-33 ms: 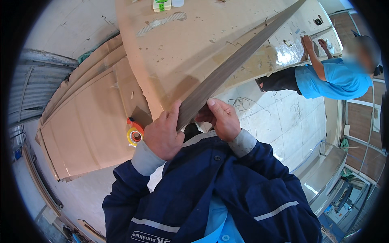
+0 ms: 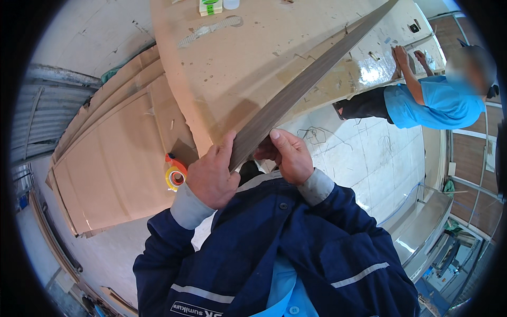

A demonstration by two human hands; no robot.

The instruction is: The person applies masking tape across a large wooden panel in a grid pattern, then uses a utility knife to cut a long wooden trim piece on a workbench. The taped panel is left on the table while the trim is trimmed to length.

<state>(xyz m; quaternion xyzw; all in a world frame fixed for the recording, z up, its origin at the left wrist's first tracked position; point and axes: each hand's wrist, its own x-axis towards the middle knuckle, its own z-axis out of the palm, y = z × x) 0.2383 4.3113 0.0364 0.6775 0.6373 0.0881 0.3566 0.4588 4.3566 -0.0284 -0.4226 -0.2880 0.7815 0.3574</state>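
Note:
A long, narrow board with grey-brown wood grain runs from close to my body across the worktable toward the far right. My left hand is wrapped around the left side of its near end. On the other side, my right hand pinches the board's edge, thumb uppermost and the other fingers partly hidden. An orange tape dispenser with a yellow roll lies on the cardboard to the left of my left hand.
Stacked cardboard sheets lie left of the table. A person in a light-blue shirt works with both hands at the table's far right. Near the far edge stand a small yellow-and-green box and a white container. Thin wire lies on the floor.

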